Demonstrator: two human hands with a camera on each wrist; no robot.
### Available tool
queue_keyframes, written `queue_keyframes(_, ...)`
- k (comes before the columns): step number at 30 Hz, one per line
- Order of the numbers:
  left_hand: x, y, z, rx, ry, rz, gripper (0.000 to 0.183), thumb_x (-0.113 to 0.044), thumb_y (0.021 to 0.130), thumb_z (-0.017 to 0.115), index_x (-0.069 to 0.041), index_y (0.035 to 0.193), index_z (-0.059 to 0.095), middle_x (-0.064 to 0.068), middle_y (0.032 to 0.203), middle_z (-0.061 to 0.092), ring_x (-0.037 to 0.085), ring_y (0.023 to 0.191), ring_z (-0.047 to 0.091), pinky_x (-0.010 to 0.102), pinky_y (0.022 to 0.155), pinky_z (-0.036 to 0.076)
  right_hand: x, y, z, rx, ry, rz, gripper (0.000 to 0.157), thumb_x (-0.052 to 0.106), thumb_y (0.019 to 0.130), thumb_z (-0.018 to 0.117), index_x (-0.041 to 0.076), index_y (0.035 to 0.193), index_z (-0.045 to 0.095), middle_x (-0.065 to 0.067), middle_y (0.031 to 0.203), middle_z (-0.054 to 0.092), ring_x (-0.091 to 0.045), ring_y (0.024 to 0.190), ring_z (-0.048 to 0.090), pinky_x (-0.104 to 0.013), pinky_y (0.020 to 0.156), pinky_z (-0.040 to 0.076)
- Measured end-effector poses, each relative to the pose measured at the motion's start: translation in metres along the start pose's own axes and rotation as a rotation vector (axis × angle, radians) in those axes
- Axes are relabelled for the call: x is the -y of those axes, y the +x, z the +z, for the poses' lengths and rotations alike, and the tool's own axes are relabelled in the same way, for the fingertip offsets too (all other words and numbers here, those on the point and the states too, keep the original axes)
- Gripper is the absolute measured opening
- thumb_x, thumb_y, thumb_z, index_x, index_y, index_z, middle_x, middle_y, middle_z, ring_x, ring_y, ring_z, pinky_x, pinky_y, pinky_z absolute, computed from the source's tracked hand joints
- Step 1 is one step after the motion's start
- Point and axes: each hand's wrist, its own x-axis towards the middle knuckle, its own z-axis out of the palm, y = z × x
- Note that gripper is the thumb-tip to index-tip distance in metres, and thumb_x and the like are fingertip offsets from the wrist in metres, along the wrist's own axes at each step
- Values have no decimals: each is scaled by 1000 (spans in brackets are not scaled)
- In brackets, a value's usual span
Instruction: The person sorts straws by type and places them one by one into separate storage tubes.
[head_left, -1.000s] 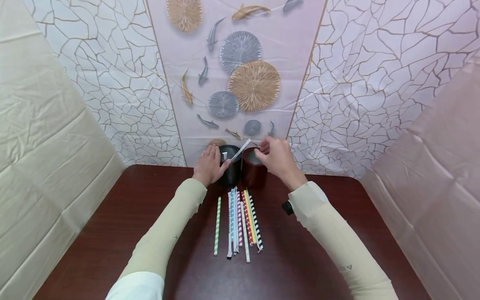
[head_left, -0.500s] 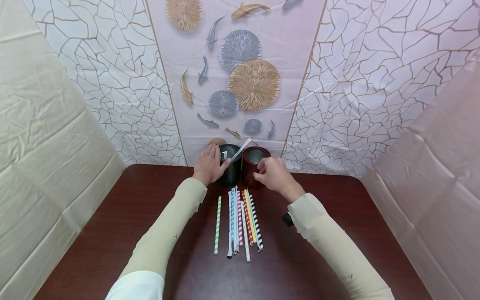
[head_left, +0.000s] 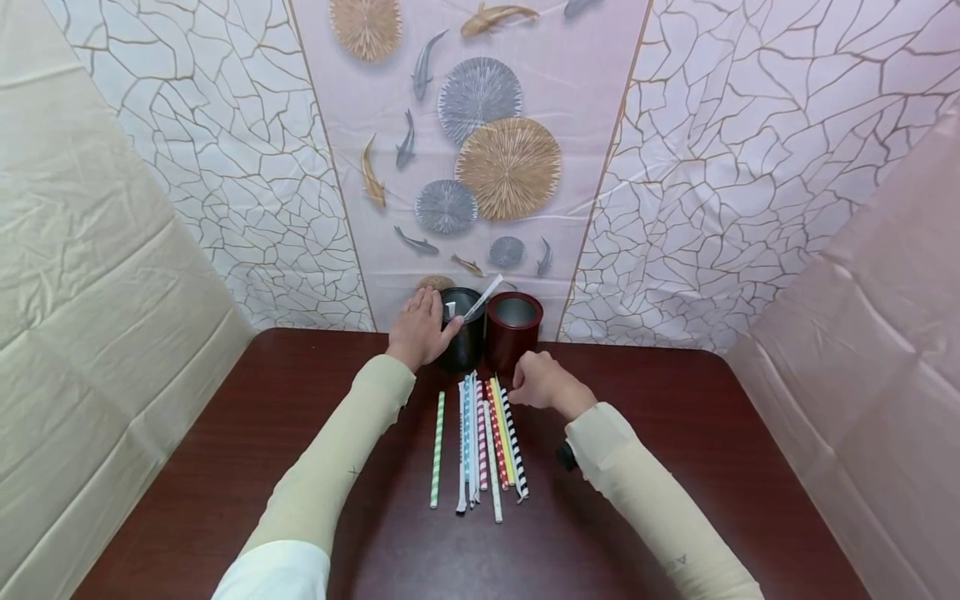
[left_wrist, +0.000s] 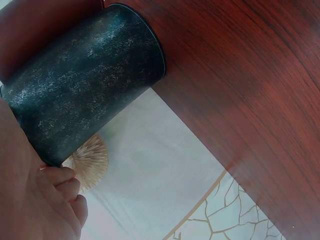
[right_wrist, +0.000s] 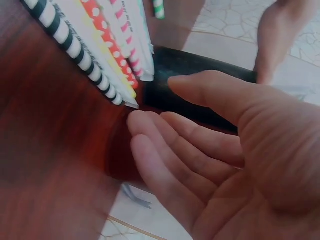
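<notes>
The left hand (head_left: 420,330) grips a black canister (head_left: 465,352); the right hand (head_left: 544,382), thumb and fingers apart, hovers by straws (head_left: 497,437). These look light, crushable; best pinched mid-length.

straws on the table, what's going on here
A person's left hand holds the black container at the rim; their right hand, holding nothing, is by the far ends of the bunched straws. A green-striped straw lies apart. A white strip leans out of the black container; the dark red container stands beside it.
</notes>
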Motion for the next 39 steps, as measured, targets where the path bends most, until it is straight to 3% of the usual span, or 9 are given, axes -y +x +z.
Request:
queue_keyframes(6,0,0,0,1,-1,-2,83,-57,113,24,6,166,18,23,175,19,35,166,17,45,135,18,-5,4,21,-8,-9,42,41,14,96,76,11,57,62,-1,54,53,-15,51,48,-26,51,39)
queue_keyframes(10,0,0,0,4,0,0,83,-57,113,23,6,166,17,23,176,18,35,166,16,45,135,18,-8,7,37,9,-12,58,30,15,94,78,6,67,71,-3,55,56,-17,53,53,-27,51,42)
queue_keyframes(19,0,1,-1,-1,4,-6,83,-58,113,23,6,166,17,23,176,19,34,166,16,44,136,17,-7,16,52,-15,5,136,36,15,93,79,8,63,62,-6,56,51,-20,51,53,-28,50,42)
queue_keyframes(25,1,1,1,-2,12,2,84,-58,113,22,6,166,18,23,175,19,35,165,17,44,135,18,-5,20,58,-56,-55,191,24,20,90,84,7,84,65,-8,72,60,-22,64,59,-32,57,48)
queue_keyframes(33,1,1,2,-7,20,-3,83,-58,113,22,6,166,19,23,175,19,35,166,17,44,135,18,1,23,60,-94,-59,233,33,24,83,91,4,101,70,-9,85,67,-24,72,63,-35,61,53)
queue_keyframes(39,1,1,4,-3,31,1,83,-59,113,20,5,166,18,23,176,19,35,166,16,44,136,17,2,24,59,-96,-111,265,33,29,82,92,7,92,70,-8,81,65,-24,70,62,-36,58,50)
